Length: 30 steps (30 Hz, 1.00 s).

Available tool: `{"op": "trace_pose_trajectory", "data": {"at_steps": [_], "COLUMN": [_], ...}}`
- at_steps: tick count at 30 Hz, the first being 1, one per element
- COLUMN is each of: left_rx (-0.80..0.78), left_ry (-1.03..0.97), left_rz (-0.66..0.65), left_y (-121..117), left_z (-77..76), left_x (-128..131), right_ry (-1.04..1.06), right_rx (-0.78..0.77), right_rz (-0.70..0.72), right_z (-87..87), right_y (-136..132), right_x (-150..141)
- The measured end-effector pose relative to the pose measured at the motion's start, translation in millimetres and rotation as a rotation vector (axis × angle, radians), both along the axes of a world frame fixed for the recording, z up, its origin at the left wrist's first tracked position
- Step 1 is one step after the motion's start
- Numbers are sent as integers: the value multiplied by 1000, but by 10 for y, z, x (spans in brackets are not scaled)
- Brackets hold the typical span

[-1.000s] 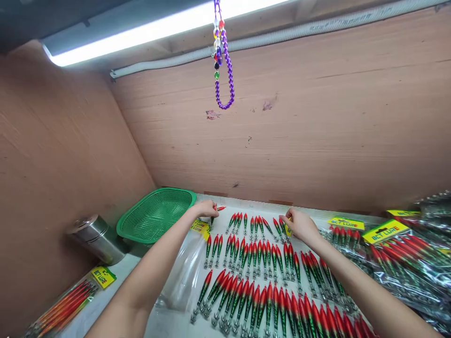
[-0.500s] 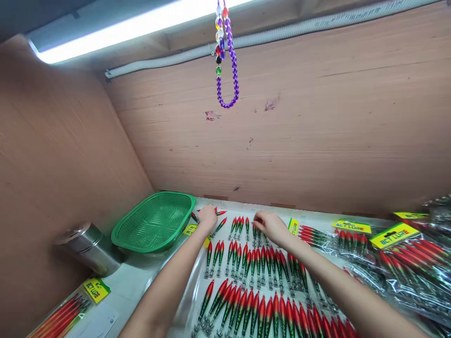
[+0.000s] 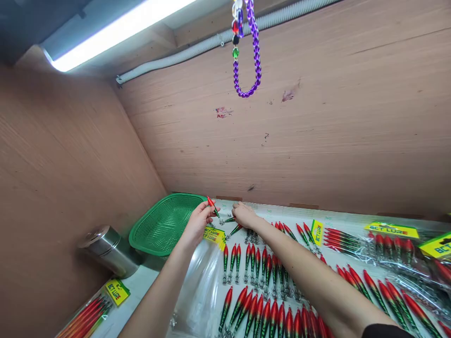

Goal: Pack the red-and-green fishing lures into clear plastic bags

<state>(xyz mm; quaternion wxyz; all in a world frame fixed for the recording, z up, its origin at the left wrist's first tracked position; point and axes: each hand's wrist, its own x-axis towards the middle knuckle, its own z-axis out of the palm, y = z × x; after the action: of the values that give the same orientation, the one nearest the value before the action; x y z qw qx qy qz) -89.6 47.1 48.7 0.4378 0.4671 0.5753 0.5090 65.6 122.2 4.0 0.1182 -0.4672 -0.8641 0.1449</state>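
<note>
My left hand (image 3: 197,223) pinches a red-and-green fishing lure (image 3: 213,206) with its red tip up, beside the green basket. To its right, my right hand (image 3: 244,215) is closed with curled fingers at the red end of another lure (image 3: 230,219); the green tail and hooks stick out to the left. One more lure (image 3: 235,230) lies slanted just below. Rows of the same lures (image 3: 259,314) lie on the white table, partly hidden by my right forearm. Under my left hand are clear plastic bags (image 3: 199,286) with yellow header cards (image 3: 214,236).
A green plastic basket (image 3: 136,232) stands at the back left, next to a metal flask (image 3: 112,251). Packed lures (image 3: 88,314) lie at the front left, more bagged lures (image 3: 391,249) at the right. Purple beads (image 3: 257,61) hang from above, before the wooden back wall (image 3: 317,150).
My left hand has turned and lifted a lure near the basket. My right hand has moved left from the back row to the loose lures. The camera view has shifted left.
</note>
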Motion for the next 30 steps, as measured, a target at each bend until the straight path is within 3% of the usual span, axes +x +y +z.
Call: {"op": "trace_pose_trajectory", "data": {"at_steps": [6,13,15,18,21,25,28,30], "left_rx": [30,16,7,-22,-42,-49,-41,-27], "left_ry": [-308,-493,-531,-570,-577,-574,-550,-477], "left_rz": [-111,-309,-405,-538,-615,-675,-691,-654], "left_y": [-369,-856,-973,-1118,-1226,-1319,-1322,-1264], "left_z": [218,428,469,525,574,627,639,616], "left_x": [111,414,510,641,755,867,886,855], "right_ry": [314,834,941,1181,1331,1376,1361,1310], "right_rx": [-25,-184,-276,-538,-725,-775,-728,-595], "right_rz": [8,-47,-56,-75,-83,-57,-57,-105], "right_z": [322,810,920,1046,1124,1165,1181,1181], "right_y": [-346,-1379,-1646,-1931,-2098,-2216,-2219,-2141], "right_x": [420,1180,1294,1388,1436,1454,1513,1626]}}
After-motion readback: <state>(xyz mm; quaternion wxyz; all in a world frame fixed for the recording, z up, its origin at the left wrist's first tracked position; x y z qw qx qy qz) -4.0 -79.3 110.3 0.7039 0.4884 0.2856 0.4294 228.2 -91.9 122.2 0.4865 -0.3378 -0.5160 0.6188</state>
